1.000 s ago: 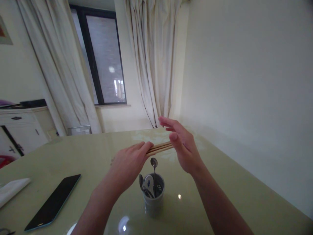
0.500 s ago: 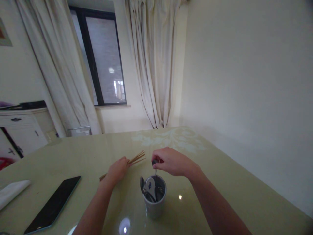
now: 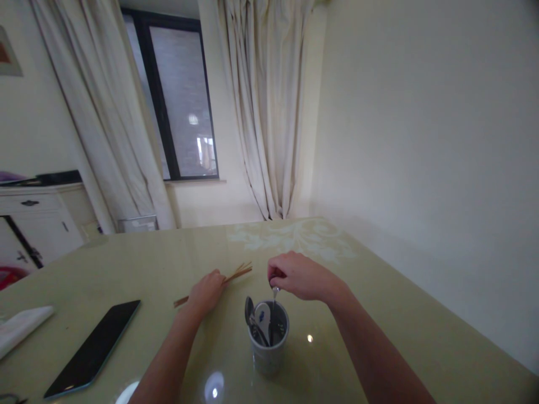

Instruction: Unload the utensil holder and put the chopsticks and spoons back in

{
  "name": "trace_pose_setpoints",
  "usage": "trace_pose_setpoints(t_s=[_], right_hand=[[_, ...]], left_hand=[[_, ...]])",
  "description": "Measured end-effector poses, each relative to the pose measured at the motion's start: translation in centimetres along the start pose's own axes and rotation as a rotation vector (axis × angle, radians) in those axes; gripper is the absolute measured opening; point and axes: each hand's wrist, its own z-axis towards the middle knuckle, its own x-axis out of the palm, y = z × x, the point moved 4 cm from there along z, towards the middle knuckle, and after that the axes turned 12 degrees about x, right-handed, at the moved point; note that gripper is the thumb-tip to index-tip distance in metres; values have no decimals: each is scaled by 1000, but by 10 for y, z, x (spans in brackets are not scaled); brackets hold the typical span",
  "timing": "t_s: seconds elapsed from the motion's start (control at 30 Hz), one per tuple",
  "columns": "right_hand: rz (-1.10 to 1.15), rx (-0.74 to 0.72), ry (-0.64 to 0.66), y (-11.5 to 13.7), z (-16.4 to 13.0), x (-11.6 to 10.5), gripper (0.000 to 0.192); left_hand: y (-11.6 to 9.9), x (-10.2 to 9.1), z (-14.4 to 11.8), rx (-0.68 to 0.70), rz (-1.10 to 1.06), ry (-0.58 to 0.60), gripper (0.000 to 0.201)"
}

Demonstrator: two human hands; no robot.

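My left hand point(image 3: 209, 292) is closed around a bundle of thin wooden chopsticks point(image 3: 239, 273), whose ends stick out on both sides, low over the table. My right hand point(image 3: 300, 275) is just above a grey cup point(image 3: 269, 353), with the fingers pinched on the upper end of a metal spoon point(image 3: 275, 293). Its thin stem points down into the cup; the end in my fingers is mostly hidden. Inside the cup stand another metal spoon point(image 3: 249, 307), bowl up, and a white spoon point(image 3: 263, 315) with a blue mark.
A glossy pale green table point(image 3: 337, 359) lies under everything. To the left are a black tablet point(image 3: 95, 348) and a white flat object point(image 3: 25, 328). Part of a dark item point(image 3: 10, 398) shows at the lower left corner. A wall point(image 3: 421, 168) borders the table's right side.
My right hand has shifted slightly right, and its fingers cover more of the spoon's dark upper end. The chopsticks in my left hand have drawn closer together.
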Motion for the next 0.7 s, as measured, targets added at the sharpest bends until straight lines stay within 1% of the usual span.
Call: trace_pose_setpoints(t_s=[0.1,0.17,0.2,0.33,0.37,0.5,0.53,0.63,0.7], right_hand=[[-3,-3,-7,0,0,0,14],[-11,-2,-11,0,-1,-1,14],[-16,-2,-13,0,-1,-1,14],[-21,-5,-15,-1,-1,0,13],[-21,-5,-13,-2,-1,0,13],[-23,-12,-2,-2,-1,0,12],[-23,-15,1,-1,-1,0,13],[-11,-18,6,-1,-1,-1,13],[9,-14,5,-1,-2,-2,12]], left_hand=[[-4,-2,0,12,-19,-5,21],[-5,-3,0,15,-41,-9,21],[-5,-3,1,16,-53,-12,23],[-3,0,4,29,-106,-30,46],[-3,1,4,39,-119,-35,47],[-6,4,7,119,-186,-45,40],[-7,5,8,141,-205,-48,41],[-10,4,8,190,-245,-73,58],[-12,3,8,214,-268,-88,61]])
